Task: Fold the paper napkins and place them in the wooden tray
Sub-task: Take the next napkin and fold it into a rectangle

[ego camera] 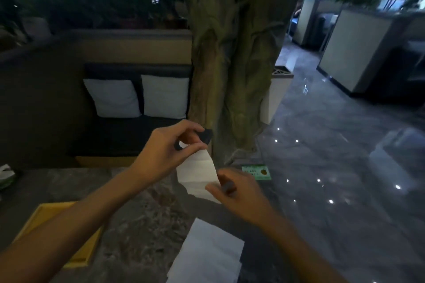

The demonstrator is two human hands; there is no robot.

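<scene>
A white paper napkin, creased into a narrow strip, hangs in the air above the table. My left hand pinches its top end and my right hand pinches its lower end. Both hands have dark-painted nails. A stack of flat white napkins lies on the dark marble table near the front edge. The yellow wooden tray sits at the front left, partly hidden under my left forearm.
A thick tree trunk rises just behind the table. A dark sofa with two white cushions stands beyond it at the left. A green card lies by the table's right edge. White-and-green packaging sits at far left.
</scene>
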